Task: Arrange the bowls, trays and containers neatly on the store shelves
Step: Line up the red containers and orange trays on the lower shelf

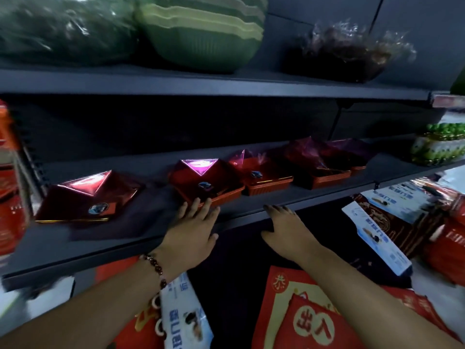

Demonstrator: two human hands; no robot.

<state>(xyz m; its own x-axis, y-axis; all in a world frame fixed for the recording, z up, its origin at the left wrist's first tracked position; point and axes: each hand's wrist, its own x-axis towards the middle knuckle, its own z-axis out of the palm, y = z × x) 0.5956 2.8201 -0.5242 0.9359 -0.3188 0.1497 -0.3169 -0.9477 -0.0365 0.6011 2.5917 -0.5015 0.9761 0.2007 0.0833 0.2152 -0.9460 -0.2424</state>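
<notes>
Fingers (198, 206) of left hand (191, 230) lie straight, tips touching red tray (206, 185) near shelf (251, 212) front edge; nothing gripped. Right hand (284, 227) rests flat on that edge. Tray probably light, stiff; foil wrap slippery, so grip the rims.

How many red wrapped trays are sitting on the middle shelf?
5: one red foil-wrapped tray far left, one at the left hand's fingertips, one beside it, two overlapping at right. Stacks may hide more.

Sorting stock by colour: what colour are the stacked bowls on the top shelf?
Green, with paler green rims; stacked bowls, head view.
</notes>
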